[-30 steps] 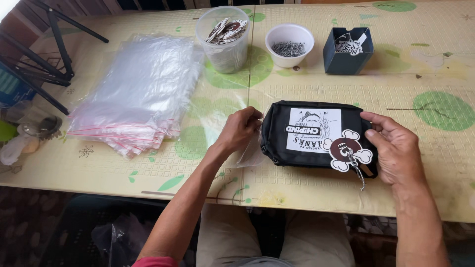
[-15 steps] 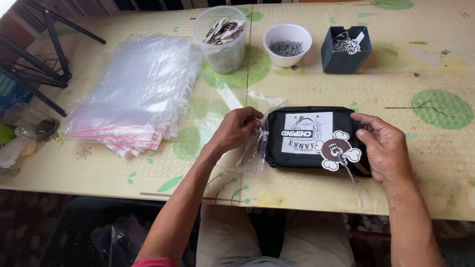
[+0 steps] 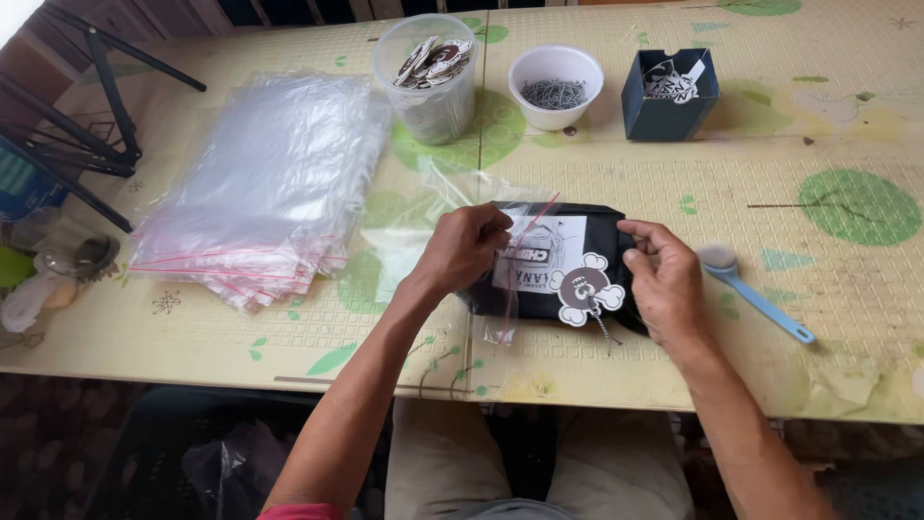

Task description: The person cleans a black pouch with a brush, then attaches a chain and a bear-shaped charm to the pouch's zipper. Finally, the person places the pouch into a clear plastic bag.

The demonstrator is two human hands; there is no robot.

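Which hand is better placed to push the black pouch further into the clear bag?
Probably the right hand: it grips the black pouch at its free right end, opposite the bag mouth. The left hand already pinches the clear bag open at the pouch's left end.

A black folded garment (image 3: 553,265) with a white label lies flat, half inside a clear bag (image 3: 452,226).

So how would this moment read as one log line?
left hand: holds clear bag | right hand: holds black pouch | pouch partly in bag
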